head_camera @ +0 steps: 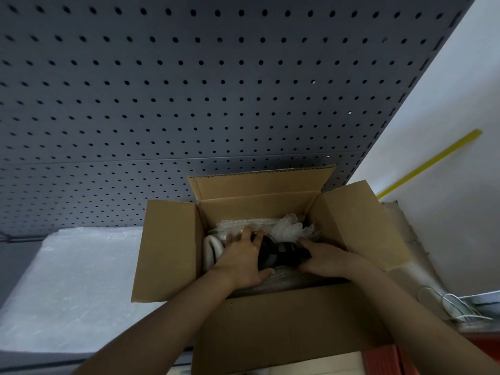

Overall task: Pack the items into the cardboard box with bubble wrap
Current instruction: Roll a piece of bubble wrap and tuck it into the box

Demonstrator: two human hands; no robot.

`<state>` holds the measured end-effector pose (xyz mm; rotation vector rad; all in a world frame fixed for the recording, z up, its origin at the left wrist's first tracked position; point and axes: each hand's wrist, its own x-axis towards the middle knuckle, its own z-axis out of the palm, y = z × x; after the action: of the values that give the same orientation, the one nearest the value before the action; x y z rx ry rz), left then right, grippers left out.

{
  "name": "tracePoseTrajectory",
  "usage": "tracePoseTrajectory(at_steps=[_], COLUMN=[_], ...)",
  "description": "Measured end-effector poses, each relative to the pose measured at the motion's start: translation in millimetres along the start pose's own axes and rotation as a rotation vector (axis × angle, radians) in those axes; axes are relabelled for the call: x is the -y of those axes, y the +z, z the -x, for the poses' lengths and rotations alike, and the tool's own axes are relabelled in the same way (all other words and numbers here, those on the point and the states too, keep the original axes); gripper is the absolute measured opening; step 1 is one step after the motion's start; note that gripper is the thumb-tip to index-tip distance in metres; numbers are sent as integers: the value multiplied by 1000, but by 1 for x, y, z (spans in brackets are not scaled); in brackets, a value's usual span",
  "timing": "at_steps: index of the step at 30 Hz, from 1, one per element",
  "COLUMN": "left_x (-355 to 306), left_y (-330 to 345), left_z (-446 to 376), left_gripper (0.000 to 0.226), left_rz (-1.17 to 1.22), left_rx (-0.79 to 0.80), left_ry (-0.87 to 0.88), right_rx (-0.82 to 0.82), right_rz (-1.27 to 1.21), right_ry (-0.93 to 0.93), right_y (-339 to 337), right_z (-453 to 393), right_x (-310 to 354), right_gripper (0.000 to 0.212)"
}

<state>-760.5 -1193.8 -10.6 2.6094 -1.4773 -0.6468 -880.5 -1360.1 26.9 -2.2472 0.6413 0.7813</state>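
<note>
Nearest the person: two bare forearms reach forward and down into one open cardboard box [270,320]. The near flap folds down toward the person; the left flap [167,250], right flap [359,226] and far flap [259,185] stand open, four flaps in all.

Inside the box, two hands meet on one black item [281,253], rounded, with dark strap-like parts; its exact kind cannot be told. The left hand [240,261] lies over the item's left side, fingers spread and bent over it, thumb down at the near edge: grasping it. The right hand [324,258] holds the item's right end, fingers wrapped toward it. The item sits low in the box, about mid-floor.

Box contents, counted: one black item; one white curved object [212,250] against the left wall, partly hidden by the left hand; bubble wrap [286,226] bunched along the far wall, and more clear wrap under the hands at the near wall.

Beside the box: one pale sheet of wrap [70,288] spread flat on the surface to the left. To the right, a loop of white cable [454,307] lies near the box's corner.

Beyond: one grey pegboard [189,90] rises behind the box. Right of it, a white wall carries one yellow strip [433,163], slanting.
</note>
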Motion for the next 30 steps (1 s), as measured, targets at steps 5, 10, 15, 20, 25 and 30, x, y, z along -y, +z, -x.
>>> tracePoseTrajectory(at_steps=[5,10,15,20,25,30], left_x=[2,2,4,9,24,73], left_y=[-1,-7,-15,-33,-72,-107], left_z=[1,2,6,17,44,79], left_gripper=[94,93,91,81,72,63], left_rz=[28,23,103,232,300,285], left_rx=[12,29,52,-47,-214,-402], left_ry=[-14,-3,-9,-11,22,76], right_rx=[-45,-65,-96,-128,-250,-366], right_rz=[19,14,60,107,33,25], right_ry=[-46,-56,-26,-32,-99,-184], right_y=[3,0,-4,-5,-18,-9], right_z=[0,3,6,7,30,46], right_x=[-1,0,3,18,59,121], right_gripper=[60,61,65,49,56,52])
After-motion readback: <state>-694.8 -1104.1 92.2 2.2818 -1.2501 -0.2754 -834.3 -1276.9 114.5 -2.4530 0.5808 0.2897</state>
